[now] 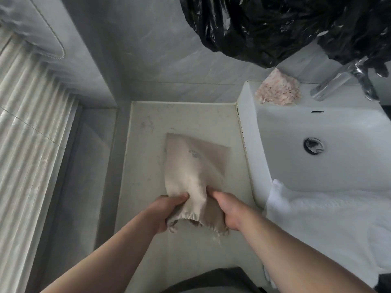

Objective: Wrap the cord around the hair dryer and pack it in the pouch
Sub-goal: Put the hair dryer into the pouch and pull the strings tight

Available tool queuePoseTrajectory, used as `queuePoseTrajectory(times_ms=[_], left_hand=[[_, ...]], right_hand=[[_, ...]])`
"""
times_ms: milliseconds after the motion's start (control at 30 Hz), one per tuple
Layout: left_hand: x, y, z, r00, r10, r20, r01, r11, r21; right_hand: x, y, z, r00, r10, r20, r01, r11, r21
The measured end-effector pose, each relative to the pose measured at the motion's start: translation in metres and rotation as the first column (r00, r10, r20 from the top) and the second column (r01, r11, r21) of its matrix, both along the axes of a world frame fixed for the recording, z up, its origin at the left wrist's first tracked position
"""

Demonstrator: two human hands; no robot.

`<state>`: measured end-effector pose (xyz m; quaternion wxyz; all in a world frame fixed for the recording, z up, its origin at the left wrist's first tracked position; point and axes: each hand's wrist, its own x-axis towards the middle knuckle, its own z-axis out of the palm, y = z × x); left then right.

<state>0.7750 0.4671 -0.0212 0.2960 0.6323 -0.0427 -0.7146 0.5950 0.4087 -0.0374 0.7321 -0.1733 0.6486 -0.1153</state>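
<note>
Countertop (143,149) beside white sink (285,144) bears beige pouch (194,166).

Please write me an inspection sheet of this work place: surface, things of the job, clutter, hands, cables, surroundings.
Surface: pale counter, faintly marked.
Job's things: beige pouch on the counter, mouth toward the person; hair dryer not visible.
Clutter: pink cloth on the sink rim; white towel over the sink's front edge.
Hands: left hand and right hand both grip the pouch near its mouth.
Cables: nothing seen.
Surroundings: sink, tap, black plastic bag.
</note>
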Motion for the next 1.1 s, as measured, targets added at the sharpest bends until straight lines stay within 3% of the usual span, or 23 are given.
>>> queuePoseTrajectory(times_ms=[367,500,633,700,867,1000,1100], left_hand=[[-0.012,-0.003,-0.004,0.986,0.101,0.135,-0.103,0.995,0.004],[-0.017,0.002,0.002,0.973,0.213,0.092,-0.215,0.977,0.007],[-0.019,0.022,0.005,0.999,-0.05,-0.018,0.051,0.995,0.09],[-0.02,0.036,0.005,0.995,-0.094,-0.015,0.095,0.989,0.109],[-0.018,0.075,0.008,0.992,-0.013,0.126,0.007,0.999,0.042],[-0.019,0.092,0.013,0.937,-0.009,0.348,0.029,0.998,-0.054],[-0.016,0.097,0.016,0.873,-0.056,0.484,0.11,0.99,-0.083]], right_hand=[[0.006,-0.016,-0.008,0.987,-0.01,-0.163,-0.019,0.984,-0.176],[-0.001,-0.01,-0.006,0.989,0.054,-0.138,-0.069,0.992,-0.106],[-0.017,0.008,-0.005,0.992,0.081,-0.092,-0.086,0.995,-0.056],[-0.032,0.016,-0.006,0.996,0.084,-0.04,-0.086,0.995,-0.051],[-0.074,0.045,-0.001,0.946,0.321,0.034,-0.323,0.945,0.053],[-0.091,0.06,0.008,0.921,0.378,0.088,-0.375,0.926,-0.055],[-0.1,0.061,0.015,0.913,0.407,-0.027,-0.404,0.896,-0.182]])
